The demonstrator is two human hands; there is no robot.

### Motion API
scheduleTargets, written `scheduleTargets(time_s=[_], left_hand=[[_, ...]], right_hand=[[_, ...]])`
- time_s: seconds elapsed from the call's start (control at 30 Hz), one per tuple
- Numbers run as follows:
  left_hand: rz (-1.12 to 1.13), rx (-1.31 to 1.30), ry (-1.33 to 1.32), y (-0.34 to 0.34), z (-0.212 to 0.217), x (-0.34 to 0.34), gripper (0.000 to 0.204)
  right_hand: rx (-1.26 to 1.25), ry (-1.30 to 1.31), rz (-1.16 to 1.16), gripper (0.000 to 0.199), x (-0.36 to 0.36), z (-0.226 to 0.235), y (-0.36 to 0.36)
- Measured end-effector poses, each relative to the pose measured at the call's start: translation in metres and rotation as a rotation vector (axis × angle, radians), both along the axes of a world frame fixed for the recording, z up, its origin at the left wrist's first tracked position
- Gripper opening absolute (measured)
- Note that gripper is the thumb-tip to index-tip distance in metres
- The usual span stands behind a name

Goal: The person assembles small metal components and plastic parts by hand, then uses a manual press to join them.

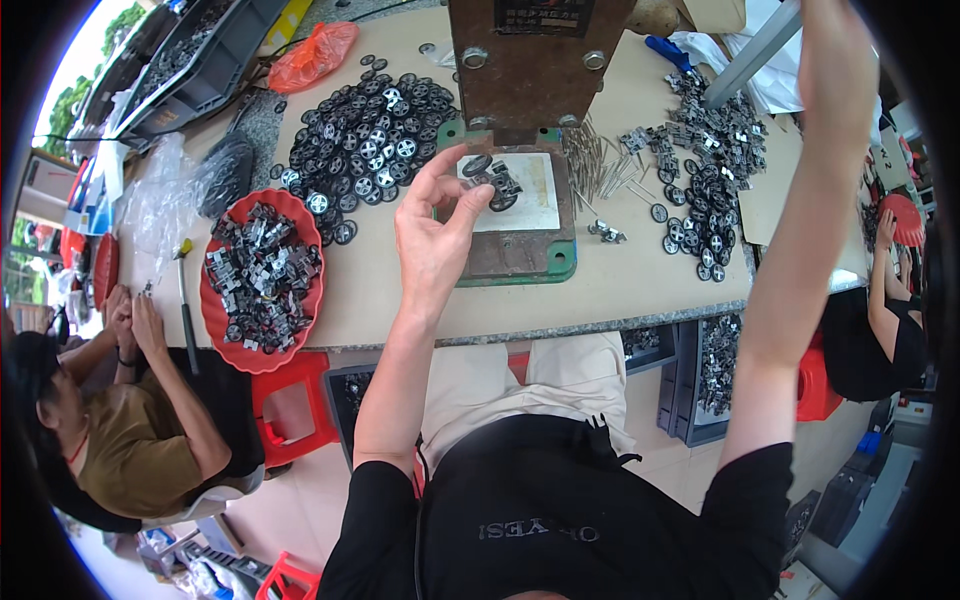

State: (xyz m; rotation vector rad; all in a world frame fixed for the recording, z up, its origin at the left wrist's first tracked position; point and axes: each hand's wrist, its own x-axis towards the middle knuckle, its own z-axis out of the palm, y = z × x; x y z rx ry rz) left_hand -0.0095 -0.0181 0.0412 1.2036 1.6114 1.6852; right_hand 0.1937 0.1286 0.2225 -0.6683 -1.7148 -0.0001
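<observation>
My left hand [432,228] reaches over the base of a brown metal press [528,85]. Its thumb and forefinger close around a small toy car chassis [504,187] with black wheels, over the pale plate [535,214]. At the upper right my right arm is raised, and my right hand [838,30] is cut by the frame's top edge beside a grey metal bar [755,55]. Its fingers are hidden, so its grip cannot be made out. A loose axle with a small chassis part [606,232] lies right of the green-edged press base [560,262].
Left of the press spreads a heap of black wheels [365,140]; a red scalloped tray [213,325] of chassis parts stands nearer. Right lie metal axles [597,165], chassis parts [735,135] and wheels [705,215]. A screwdriver [188,310] lies at left. Co-workers [130,440] sit on both sides.
</observation>
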Motion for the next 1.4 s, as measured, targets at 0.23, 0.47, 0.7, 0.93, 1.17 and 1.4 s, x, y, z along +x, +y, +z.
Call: scheduleTargets(time_s=[0.23,0.47,0.7,0.93,1.17,1.4], left_hand=[[-0.163,0.000,-0.264,-0.018,0.001,0.022,0.037],[-0.192,-0.014,-0.327,-0.040,-0.007,0.027,0.039],[0.330,0.110,0.322,-0.074,0.007,-0.071,0.031],[0.712,0.005,0.726,-0.085,0.020,-0.110,0.028],[0.355,-0.213,0.575,-0.038,-0.017,-0.046,0.022],[0.389,-0.369,0.897,-0.010,-0.042,-0.068,0.026]], right_hand=[[-1.120,0.126,0.527,0.027,0.002,-0.177,-0.121],[-1.149,0.196,0.681,0.026,-0.029,-0.205,-0.145],[-0.945,0.058,0.408,0.020,0.013,-0.200,-0.132],[-0.873,0.016,0.104,0.017,0.051,-0.213,-0.109],[-0.772,-0.198,0.020,0.022,0.044,-0.218,-0.103],[-0.823,-0.277,-0.006,0.017,0.045,-0.223,-0.098]])
